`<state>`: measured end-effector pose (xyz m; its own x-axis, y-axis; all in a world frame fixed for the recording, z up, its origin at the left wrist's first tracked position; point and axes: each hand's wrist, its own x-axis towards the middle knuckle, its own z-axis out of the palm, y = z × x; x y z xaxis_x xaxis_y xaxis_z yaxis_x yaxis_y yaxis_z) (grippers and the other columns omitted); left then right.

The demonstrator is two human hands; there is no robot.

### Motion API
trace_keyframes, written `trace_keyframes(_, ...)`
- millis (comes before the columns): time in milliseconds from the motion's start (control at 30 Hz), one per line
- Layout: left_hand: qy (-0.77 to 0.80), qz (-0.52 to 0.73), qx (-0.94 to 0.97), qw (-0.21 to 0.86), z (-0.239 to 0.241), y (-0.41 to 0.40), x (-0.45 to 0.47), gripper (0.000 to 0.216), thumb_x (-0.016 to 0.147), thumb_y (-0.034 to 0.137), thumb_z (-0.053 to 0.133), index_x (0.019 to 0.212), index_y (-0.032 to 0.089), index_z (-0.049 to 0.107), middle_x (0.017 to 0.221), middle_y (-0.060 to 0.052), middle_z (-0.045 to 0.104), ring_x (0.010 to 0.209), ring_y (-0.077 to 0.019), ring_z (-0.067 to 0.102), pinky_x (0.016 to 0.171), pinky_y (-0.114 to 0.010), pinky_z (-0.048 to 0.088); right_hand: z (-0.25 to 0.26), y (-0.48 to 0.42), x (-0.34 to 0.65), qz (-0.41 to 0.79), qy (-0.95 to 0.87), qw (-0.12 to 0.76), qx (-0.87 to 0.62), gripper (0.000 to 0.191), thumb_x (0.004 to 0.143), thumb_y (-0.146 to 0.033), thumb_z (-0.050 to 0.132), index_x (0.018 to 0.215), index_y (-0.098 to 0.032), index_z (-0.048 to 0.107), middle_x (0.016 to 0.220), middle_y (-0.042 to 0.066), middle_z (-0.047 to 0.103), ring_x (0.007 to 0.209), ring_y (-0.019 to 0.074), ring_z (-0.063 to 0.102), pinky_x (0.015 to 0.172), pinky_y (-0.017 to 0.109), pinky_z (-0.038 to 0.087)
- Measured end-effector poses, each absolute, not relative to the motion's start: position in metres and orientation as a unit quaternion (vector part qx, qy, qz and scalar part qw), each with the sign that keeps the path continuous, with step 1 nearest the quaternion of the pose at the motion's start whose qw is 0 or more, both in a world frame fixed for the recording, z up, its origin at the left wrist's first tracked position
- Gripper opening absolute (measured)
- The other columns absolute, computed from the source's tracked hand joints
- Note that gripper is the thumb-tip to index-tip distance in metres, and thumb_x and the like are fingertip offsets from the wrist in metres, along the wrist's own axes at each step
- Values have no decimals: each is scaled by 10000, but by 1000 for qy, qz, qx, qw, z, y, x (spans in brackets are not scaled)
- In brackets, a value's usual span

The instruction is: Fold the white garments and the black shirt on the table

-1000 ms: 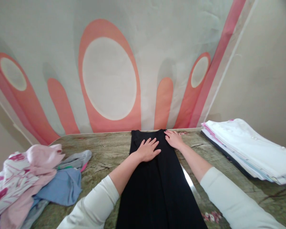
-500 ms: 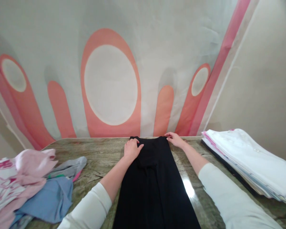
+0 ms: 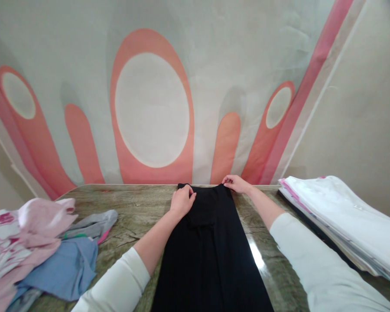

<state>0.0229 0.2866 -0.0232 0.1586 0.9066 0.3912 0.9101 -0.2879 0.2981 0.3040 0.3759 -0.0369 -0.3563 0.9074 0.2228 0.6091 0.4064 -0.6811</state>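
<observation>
A long black garment (image 3: 211, 260) lies spread on the table, its far edge close to the wall. A narrower folded part, apparently a sleeve, lies along its middle. My left hand (image 3: 182, 202) is at the garment's far left corner, its fingers curled down onto the cloth; the fingertips are partly hidden. At the far right corner, my right hand (image 3: 236, 183) pinches the edge between thumb and fingers. Both of my arms, in pale sleeves, reach forward on either side of the garment.
A loose heap of clothes (image 3: 42, 247), pink, white, blue and grey, lies at the left on the wood-patterned table (image 3: 126, 208). To the right stands a neat stack of folded clothes (image 3: 344, 216), white on top. A wall with coral shapes (image 3: 156, 173) rises behind the table.
The view has shifted slightly. My right hand has moved a little inward at the far right corner, and the left hand stays near the far left corner.
</observation>
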Motion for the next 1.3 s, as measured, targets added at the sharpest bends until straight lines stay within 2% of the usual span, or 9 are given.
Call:
trace_keyframes(167, -597, -278, -751, -48, -24, 287, 23, 80, 844, 290, 511, 878, 219, 506, 809, -11, 630, 766, -177, 609, 680, -262, 431, -33, 379, 299, 267, -781, 272, -494, 158, 771, -249, 516, 870, -144, 580, 666, -9, 589, 576, 102, 523, 550, 218, 420)
trace_keyframes(400, -530, -360, -762, -89, -32, 297, 19, 82, 827, 181, 512, 902, 215, 506, 888, -17, 637, 875, -162, 606, 771, -256, 449, -42, 387, 301, 236, -788, 223, -523, 139, 762, -203, 550, 873, -139, 604, 656, -5, 604, 583, 99, 525, 557, 207, 416)
trace_keyframes(567, -546, -324, -768, -83, -35, 299, 15, 80, 820, 179, 523, 890, 214, 540, 878, -18, 646, 863, -170, 609, 788, -268, 453, -43, 386, 301, 186, -800, 205, -533, 128, 778, -191, 541, 875, -142, 609, 754, 19, 641, 678, 115, 558, 630, 218, 427)
trace_keyframes(700, -559, -308, -765, -86, -34, 298, 13, 85, 816, 196, 540, 895, 221, 557, 893, -16, 654, 871, -178, 611, 790, -276, 457, -41, 378, 297, 136, -802, 193, -549, 141, 819, -257, 528, 892, -162, 601, 849, 34, 655, 775, 137, 581, 686, 233, 424)
trace_keyframes(933, -578, -273, -767, -59, -31, 293, 15, 103, 829, 223, 537, 930, 230, 557, 918, -25, 648, 889, -180, 603, 789, -272, 447, -44, 355, 280, 24, -769, 171, -615, 268, 916, -396, 367, 976, -204, 544, 1008, 73, 619, 899, 190, 580, 727, 289, 408)
trace_keyframes(1100, -589, -250, -768, -41, -29, 288, 16, 124, 825, 203, 539, 947, 221, 555, 962, -39, 614, 908, -179, 585, 807, -272, 434, -40, 346, 272, -24, -746, 151, -648, 310, 921, -415, 350, 1002, -187, 544, 1040, 97, 569, 881, 201, 589, 738, 308, 416)
trace_keyframes(1200, -580, -241, -778, -2, -22, 282, 18, 147, 808, 173, 542, 949, 209, 563, 1005, -58, 584, 949, -198, 563, 836, -304, 418, -32, 339, 268, -49, -738, 152, -655, 310, 914, -392, 371, 1033, -166, 546, 1073, 131, 539, 934, 233, 571, 778, 341, 414)
trace_keyframes(1300, -543, -233, -806, 41, -11, 274, 25, 175, 812, 156, 513, 966, 209, 578, 1040, -66, 577, 1016, -223, 529, 891, -348, 381, -29, 322, 261, -68, -745, 161, -643, 292, 911, -286, 371, 1118, -143, 519, 1118, 165, 526, 1035, 270, 521, 852, 380, 387)
